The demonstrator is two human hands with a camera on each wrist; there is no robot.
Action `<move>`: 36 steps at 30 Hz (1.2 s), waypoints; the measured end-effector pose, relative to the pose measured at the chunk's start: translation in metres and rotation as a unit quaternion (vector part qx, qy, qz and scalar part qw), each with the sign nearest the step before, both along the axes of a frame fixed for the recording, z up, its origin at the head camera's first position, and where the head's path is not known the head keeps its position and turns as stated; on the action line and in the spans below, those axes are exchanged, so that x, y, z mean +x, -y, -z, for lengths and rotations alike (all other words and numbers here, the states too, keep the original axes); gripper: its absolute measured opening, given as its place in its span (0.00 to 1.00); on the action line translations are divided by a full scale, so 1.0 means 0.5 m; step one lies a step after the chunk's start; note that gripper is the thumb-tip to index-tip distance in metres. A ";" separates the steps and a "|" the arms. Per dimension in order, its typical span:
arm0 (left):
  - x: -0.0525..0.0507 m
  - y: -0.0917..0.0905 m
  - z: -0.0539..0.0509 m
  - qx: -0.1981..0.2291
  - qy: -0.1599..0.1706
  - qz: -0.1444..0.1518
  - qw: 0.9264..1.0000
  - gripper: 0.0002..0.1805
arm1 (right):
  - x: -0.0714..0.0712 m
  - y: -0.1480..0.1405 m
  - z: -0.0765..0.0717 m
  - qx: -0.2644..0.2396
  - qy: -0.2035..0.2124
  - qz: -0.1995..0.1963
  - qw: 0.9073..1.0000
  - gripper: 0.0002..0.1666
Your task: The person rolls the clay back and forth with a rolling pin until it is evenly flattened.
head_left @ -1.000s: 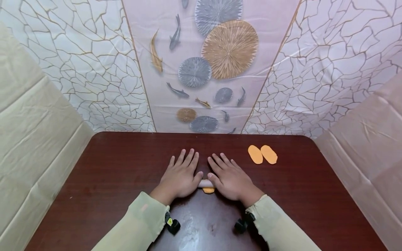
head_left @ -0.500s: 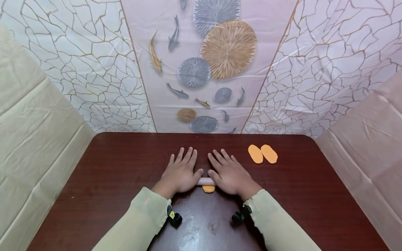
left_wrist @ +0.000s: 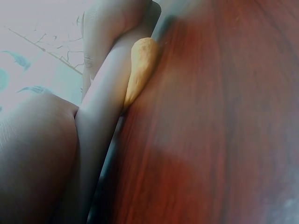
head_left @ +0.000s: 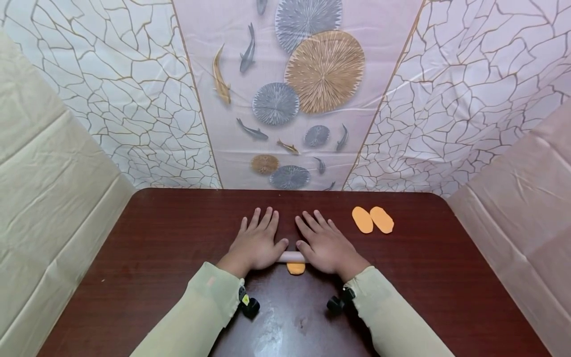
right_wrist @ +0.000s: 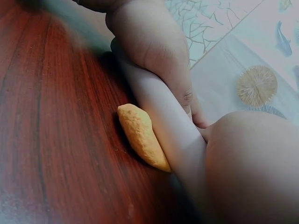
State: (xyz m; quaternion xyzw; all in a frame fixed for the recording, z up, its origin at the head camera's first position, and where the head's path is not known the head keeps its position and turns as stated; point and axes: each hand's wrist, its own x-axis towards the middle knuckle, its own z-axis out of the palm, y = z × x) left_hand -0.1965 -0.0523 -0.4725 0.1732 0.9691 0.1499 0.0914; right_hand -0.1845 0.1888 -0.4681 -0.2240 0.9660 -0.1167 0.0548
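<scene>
A pale rolling pin [head_left: 292, 257] lies crosswise on the table, over a piece of orange dough [head_left: 296, 268] whose near edge pokes out. My left hand [head_left: 255, 245] presses on the pin's left part with fingers straight and pointing away. On its right part rests my right hand [head_left: 329, 246], palm down, fingers also straight and spread. Both wrist views show the pin close up: the dough [left_wrist: 141, 65] bulges out beside it in the left one, and the same dough [right_wrist: 142, 136] looks thick and rough-surfaced in the right one. The dough beneath the pin is hidden.
Two flat orange ovals [head_left: 363, 219] lie side by side at the table's back right. The dark red-brown table [head_left: 169, 233] ends at a patterned cloth backdrop [head_left: 285, 124]. Beige cloth walls [head_left: 49, 208] stand on both sides.
Both hands have slid slightly away from the body, rolling the pin forward a little. A bit more of the dough's near edge shows. The flat ovals have stayed in place.
</scene>
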 end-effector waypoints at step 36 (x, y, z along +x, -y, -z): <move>-0.014 0.000 0.000 -0.005 0.006 -0.002 1.000 0.47 | -0.018 -0.005 0.005 -0.012 0.007 -0.006 1.000 0.39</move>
